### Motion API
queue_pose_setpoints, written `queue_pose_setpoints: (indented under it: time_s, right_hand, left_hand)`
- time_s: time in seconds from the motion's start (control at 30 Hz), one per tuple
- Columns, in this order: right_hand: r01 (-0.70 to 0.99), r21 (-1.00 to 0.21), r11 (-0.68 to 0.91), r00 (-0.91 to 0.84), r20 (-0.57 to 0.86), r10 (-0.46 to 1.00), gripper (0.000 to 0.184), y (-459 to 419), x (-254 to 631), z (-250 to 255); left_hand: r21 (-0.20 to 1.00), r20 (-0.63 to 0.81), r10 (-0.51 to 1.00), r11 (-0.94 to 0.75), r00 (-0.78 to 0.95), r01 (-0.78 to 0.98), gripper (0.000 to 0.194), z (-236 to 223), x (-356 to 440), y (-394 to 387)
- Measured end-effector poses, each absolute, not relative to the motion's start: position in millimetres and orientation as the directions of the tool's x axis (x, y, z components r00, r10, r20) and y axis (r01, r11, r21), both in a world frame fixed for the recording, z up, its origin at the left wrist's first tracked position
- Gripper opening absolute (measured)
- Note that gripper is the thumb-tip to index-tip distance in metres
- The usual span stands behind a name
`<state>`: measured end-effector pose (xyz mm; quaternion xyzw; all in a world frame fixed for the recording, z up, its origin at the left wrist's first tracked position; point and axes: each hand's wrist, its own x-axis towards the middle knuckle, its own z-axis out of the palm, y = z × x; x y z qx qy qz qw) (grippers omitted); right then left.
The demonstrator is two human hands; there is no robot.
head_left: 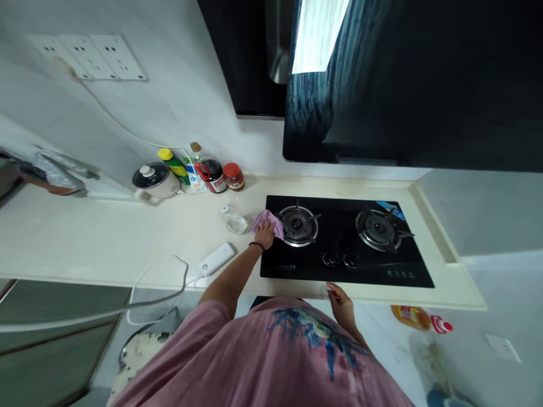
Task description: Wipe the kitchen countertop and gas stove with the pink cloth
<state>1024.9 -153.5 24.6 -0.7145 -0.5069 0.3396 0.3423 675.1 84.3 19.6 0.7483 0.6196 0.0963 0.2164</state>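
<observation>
Purple cloth (271,216) lies at nine o'clock from the left gas burner (298,224), at the left edge of the black glass hob (309,268); the left hand (265,232) rests over it, though whether its fingers pinch the fabric I cannot tell; the right hand (340,302), loosely curled with nothing visible in it, is well apart at the hob's six o'clock; for wiping, a flat palm and even strokes along that edge should serve best, keeping clear of the clear bottle (235,223) at the cloth's nine o'clock.
</observation>
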Motion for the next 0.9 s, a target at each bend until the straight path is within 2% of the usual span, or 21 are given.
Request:
queue_pose_setpoints:
  time_s: [0.1,0.23,0.37,0.47,0.7,0.9]
  right_hand:
    - [0.513,-0.834,-0.203,0.168,-0.135,0.977,0.042,-143,1031,29]
    - [0.531,-0.833,-0.155,0.102,-0.119,0.988,0.039,-131,1052,33]
    - [0.540,-0.831,-0.133,0.041,-0.132,0.990,0.036,-125,1076,33]
    - [0.548,-0.827,-0.128,0.021,-0.139,0.990,0.036,-120,1089,31]
    - [0.535,-0.834,-0.136,0.099,-0.097,0.990,0.040,-120,1085,24]
    - [0.513,-0.832,-0.213,0.192,-0.131,0.973,0.044,-148,1069,11]
  left_hand:
    - [0.445,-0.090,0.969,-0.167,0.229,0.880,0.069,14,680,50]
    - [0.408,-0.108,0.957,-0.205,0.270,0.890,0.071,0,679,-35]
    - [0.379,-0.177,0.960,-0.138,0.218,0.915,0.069,-10,683,-103]
    - [0.366,-0.184,0.970,-0.084,0.161,0.927,0.068,-13,690,-115]
    - [0.329,-0.174,0.984,0.022,0.037,0.944,0.066,-5,683,-27]
    - [0.319,-0.175,0.980,-0.038,0.098,0.947,0.065,7,661,96]
